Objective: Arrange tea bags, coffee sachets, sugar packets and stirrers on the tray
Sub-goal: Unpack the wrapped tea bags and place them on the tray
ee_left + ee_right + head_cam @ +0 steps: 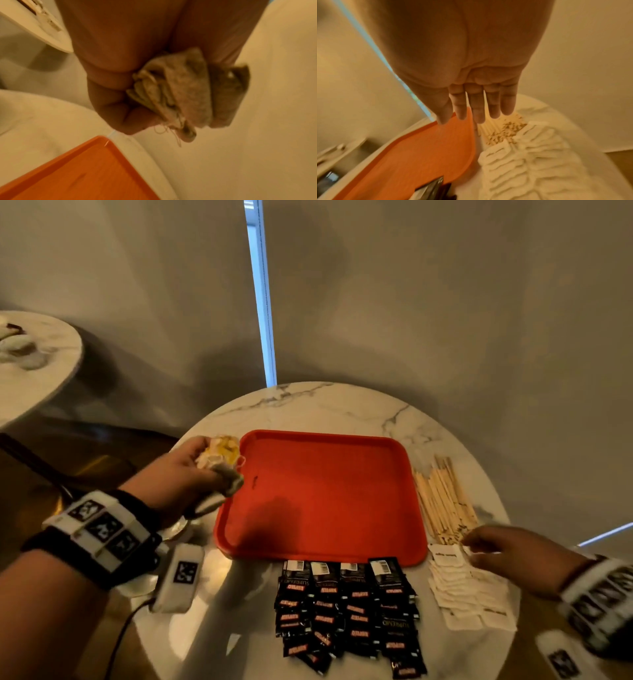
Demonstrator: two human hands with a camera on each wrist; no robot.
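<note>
A red tray lies bare in the middle of the round marble table. My left hand grips a bunch of tea bags just off the tray's left rim; the left wrist view shows the tea bags bundled in my curled fingers above the tray. Black coffee sachets lie in rows in front of the tray. White sugar packets and wooden stirrers lie to its right. My right hand hovers over them with straight fingers, holding nothing.
A second marble table with small items stands at the far left. Grey curtains hang close behind the table. A white tagged device with a cable lies on the table near my left wrist.
</note>
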